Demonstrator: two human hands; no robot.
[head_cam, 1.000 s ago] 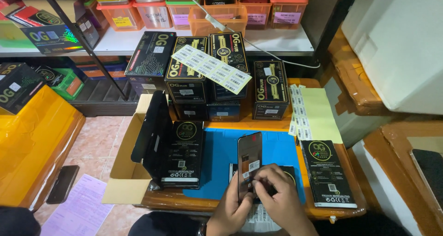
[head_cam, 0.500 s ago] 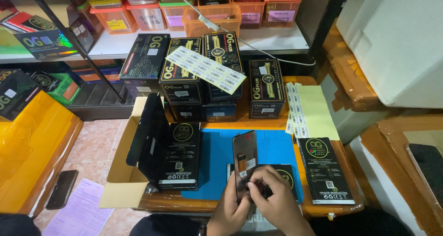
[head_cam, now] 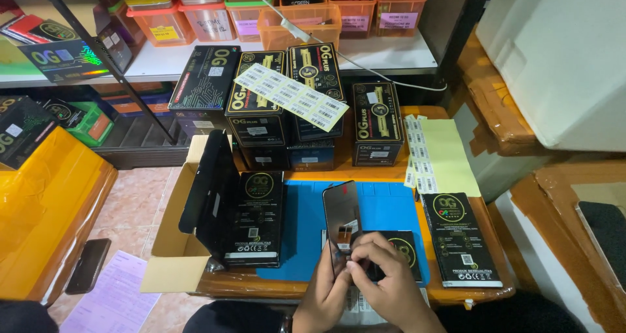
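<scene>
Dark glossy phone screen panel (head_cam: pixel 342 223), upright, pinched by left hand (head_cam: pixel 324 294), right hand (head_cam: pixel 390 282).

My fingers (head_cam: pixel 355 268) pinch a dark phone screen (head_cam: pixel 342 222) over the blue mat; flat black-and-gold boxes (head_cam: pixel 462 238) lie either side, taller ones (head_cam: pixel 377 121) stacked behind under a white label sheet (head_cam: pixel 290 96), yellow label backing (head_cam: pixel 447 154) at right
</scene>
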